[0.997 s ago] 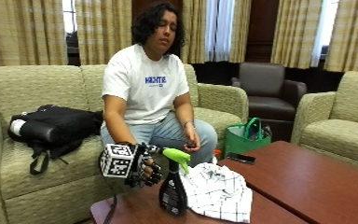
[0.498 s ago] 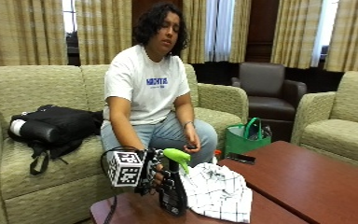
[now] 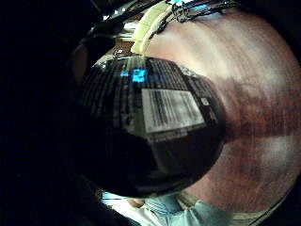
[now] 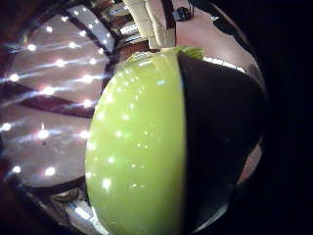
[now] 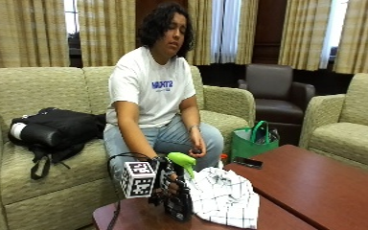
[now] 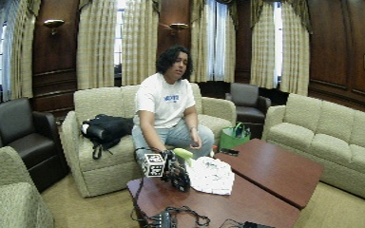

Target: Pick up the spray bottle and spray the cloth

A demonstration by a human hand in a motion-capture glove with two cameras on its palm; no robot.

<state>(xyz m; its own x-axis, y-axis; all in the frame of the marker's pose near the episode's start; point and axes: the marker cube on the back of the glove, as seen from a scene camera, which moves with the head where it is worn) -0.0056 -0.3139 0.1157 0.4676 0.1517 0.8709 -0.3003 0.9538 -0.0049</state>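
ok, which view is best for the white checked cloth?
Outside view: the white checked cloth lies whole on the table beside the black spray bottle. Wide outside view shows it smaller; the palm views are filled by the bottle.

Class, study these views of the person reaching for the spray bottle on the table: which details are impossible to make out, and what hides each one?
- Gloved right hand: whether its fingers curl round the spray bottle; the marker hides them in the outside view.
- Label text in the little-finger-side palm view: too blurred to read.
- Bottle nozzle: the green head fills the thumb-side palm view, and is too small elsewhere.
- Cloth: wet or dry cannot be told.
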